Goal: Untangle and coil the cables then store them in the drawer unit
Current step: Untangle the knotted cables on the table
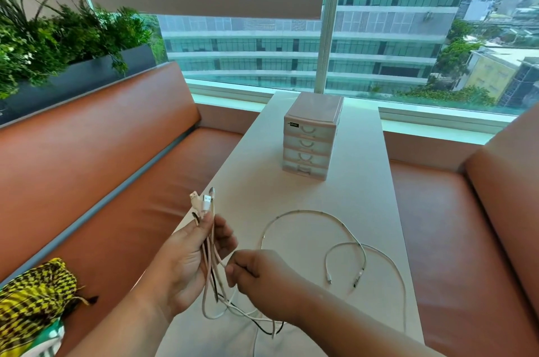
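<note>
One drawer unit (312, 135), four drawers (306, 144); left hand (186, 263) grips cables (207, 292), right hand (262, 280) pinches one.

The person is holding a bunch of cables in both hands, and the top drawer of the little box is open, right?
Not quite. The head view shows the top drawer of the drawer unit is closed. The left hand and right hand do hold the cables.

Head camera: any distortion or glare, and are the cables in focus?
Head view: wide-angle bending curves the window frame and the building outside; soft daylight, no hard shadows or glare on the table; cables in the left hand fairly sharp; white cable on the table low in contrast.
</note>
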`<state>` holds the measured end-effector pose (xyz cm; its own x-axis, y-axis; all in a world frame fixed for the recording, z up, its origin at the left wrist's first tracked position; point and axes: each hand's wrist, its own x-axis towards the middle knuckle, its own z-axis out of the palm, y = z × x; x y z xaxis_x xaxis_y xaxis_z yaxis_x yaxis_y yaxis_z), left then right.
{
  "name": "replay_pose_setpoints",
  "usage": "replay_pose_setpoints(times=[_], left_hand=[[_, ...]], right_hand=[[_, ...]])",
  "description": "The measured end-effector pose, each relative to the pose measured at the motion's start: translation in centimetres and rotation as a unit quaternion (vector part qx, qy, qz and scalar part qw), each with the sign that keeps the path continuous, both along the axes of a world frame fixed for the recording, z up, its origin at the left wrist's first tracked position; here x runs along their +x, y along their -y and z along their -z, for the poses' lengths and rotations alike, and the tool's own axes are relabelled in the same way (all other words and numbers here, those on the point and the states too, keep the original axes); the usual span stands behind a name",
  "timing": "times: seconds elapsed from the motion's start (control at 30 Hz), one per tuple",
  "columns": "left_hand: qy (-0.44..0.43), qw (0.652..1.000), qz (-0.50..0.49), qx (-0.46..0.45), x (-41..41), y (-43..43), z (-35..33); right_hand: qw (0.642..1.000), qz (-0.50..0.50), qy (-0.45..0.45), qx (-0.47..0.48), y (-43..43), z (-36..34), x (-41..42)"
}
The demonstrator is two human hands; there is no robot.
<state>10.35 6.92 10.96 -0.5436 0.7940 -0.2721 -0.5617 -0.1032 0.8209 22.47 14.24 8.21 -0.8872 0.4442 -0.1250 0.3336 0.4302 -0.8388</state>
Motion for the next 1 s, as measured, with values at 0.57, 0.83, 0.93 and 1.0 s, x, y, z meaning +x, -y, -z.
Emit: replay_pose_setpoints(times=[0.57,0.83,0.93,1.0], left_hand=[[0.055,0.998,-0.012,0.029,0.5,-0.4,-0.8],[0.039,0.999,-0.022,0.030,0.2,-0.2,-0.9],[0.015,0.999,-0.011,0.030,0.6,-0.2,-0.9],[0.006,0.999,-0.003,0.034,0.9,-0.2,-0.8]], right_hand=[[0.986,0.122,-0.106,0.043,0.5,1.2,-0.7],[0.975,0.087,-0.084,-0.187,0.8,0.0,-0.2],[0.971,0.074,-0.096,-0.206,1.0,0.1,-0.2],[0.967,0.082,-0.103,-0.218,1.0,0.2,-0.2]])
